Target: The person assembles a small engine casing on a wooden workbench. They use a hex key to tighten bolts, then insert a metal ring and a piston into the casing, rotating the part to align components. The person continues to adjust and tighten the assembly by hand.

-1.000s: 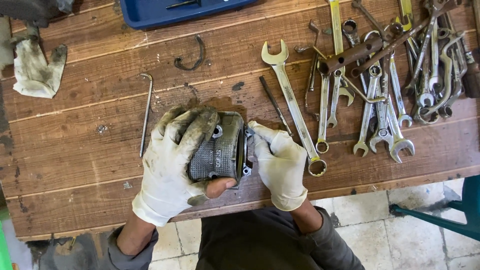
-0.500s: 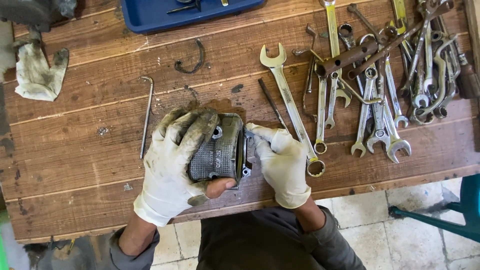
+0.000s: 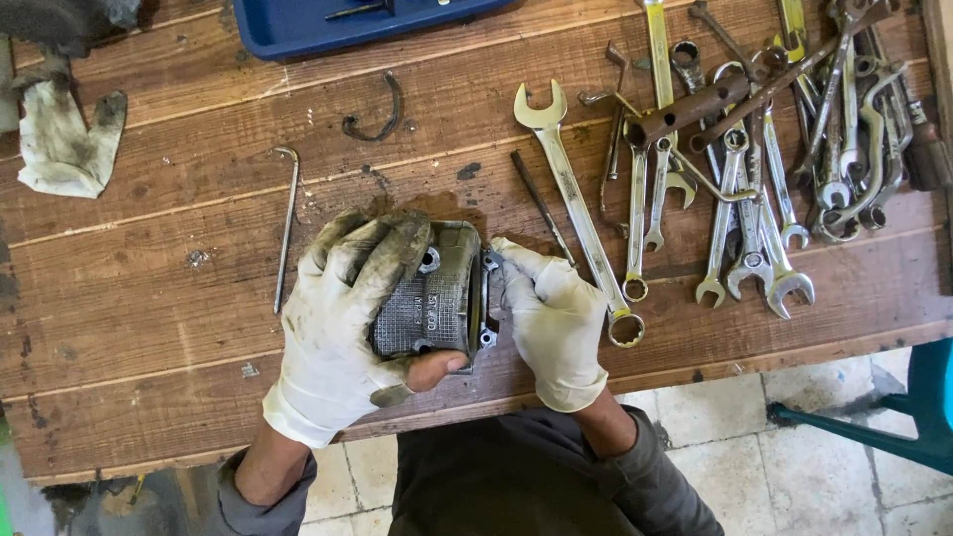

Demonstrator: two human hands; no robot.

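A grey cast-metal engine cover (image 3: 437,298) with a cross-hatched face rests on the wooden workbench (image 3: 149,298) near its front edge. My left hand (image 3: 342,323), in a dirty white glove torn at the thumb, wraps over the cover's left side and grips it. My right hand (image 3: 551,318), in a cleaner white glove, presses against the cover's right edge with the fingers curled at its rim. What the right fingertips pinch is hidden.
A long combination wrench (image 3: 576,208) lies just right of my right hand, beside a thin rod (image 3: 539,203). Several wrenches are piled at the back right (image 3: 764,149). A bent hex key (image 3: 286,223), a dark hook (image 3: 377,114), a dirty rag (image 3: 65,139) and a blue tray (image 3: 347,25) lie further back.
None beyond a slight shift of the camera view; both hands stay on the cover.
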